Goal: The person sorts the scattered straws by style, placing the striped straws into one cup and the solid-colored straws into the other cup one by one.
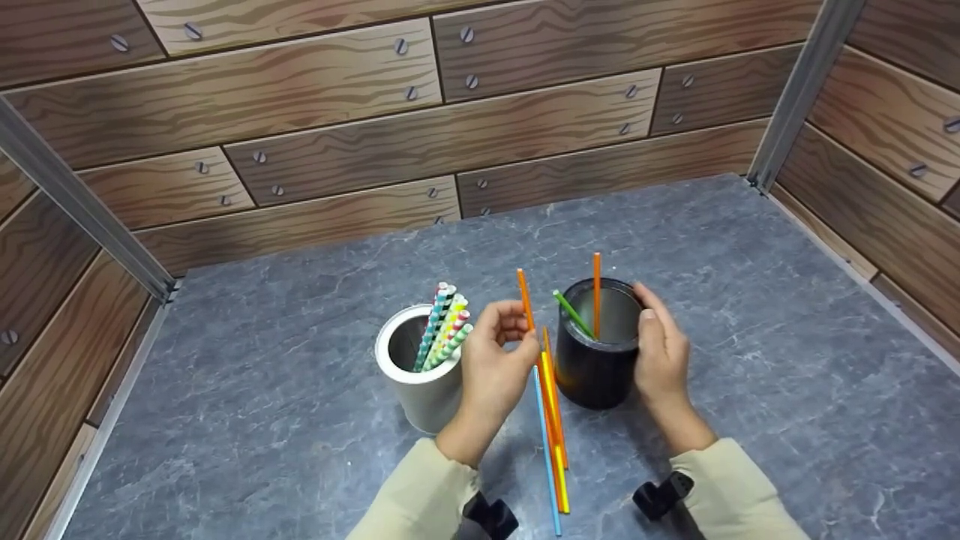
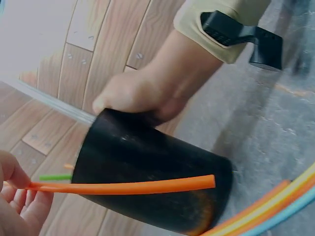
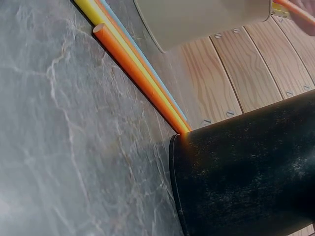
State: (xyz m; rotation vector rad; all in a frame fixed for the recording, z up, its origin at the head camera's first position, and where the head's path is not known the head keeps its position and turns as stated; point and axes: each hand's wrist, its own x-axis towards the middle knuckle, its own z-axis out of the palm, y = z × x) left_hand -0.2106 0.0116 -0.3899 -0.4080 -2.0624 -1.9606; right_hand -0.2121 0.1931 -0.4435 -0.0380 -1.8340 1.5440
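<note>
My left hand [image 1: 499, 367] pinches an orange straw [image 1: 525, 296] upright, just left of the black cup [image 1: 596, 379]. In the left wrist view, the lower part of this orange straw [image 2: 147, 188] passes in front of the cup's outside. My right hand [image 1: 666, 356] holds the black cup at its right side, thumb near the rim. Inside that cup stand a green straw [image 1: 571, 311] and another orange straw [image 1: 597, 292]. Loose on the table between my hands lie a blue straw [image 1: 546, 450], yellow straws [image 1: 551, 386] and orange straws [image 3: 142, 81].
A white cup [image 1: 431, 401] stands at the left, close to my left hand, with several striped paper straws [image 1: 442, 330] in it. The grey marbled table [image 1: 285, 360] is bounded by wood-patterned walls [image 1: 315, 82] at the back and sides.
</note>
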